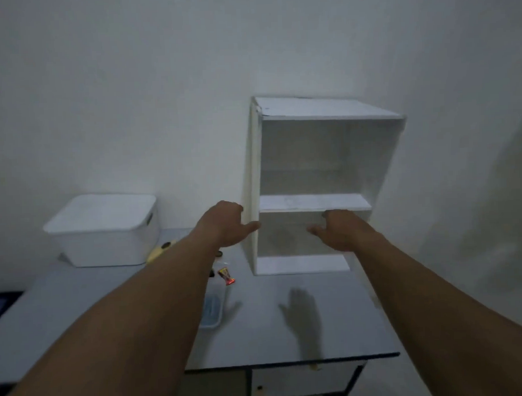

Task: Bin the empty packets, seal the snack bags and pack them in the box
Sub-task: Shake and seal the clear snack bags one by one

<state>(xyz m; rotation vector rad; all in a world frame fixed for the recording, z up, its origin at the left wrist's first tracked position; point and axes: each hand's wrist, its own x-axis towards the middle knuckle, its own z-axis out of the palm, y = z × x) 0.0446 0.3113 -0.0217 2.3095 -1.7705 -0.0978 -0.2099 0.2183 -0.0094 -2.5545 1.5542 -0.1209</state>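
Both my arms stretch forward over a grey table [288,330]. My left hand [225,225] hangs in the air beside the left wall of a white shelf unit [316,201], fingers loose, holding nothing. My right hand [337,229] is raised in front of the unit's lower compartment, fingers relaxed and empty. A white lidded box [104,230] stands at the back left of the table. A small red and yellow snack packet [226,276] lies on the table under my left forearm. A clear bag with bluish contents [213,310] lies next to it, partly hidden by my arm.
A yellow object [159,250] lies beside the white box. Small dark items [218,253] sit near my left wrist. The shelf unit's two compartments show nothing inside. The table's front edge [289,362] runs dark, with a drawer [298,380] below it. A white wall stands behind.
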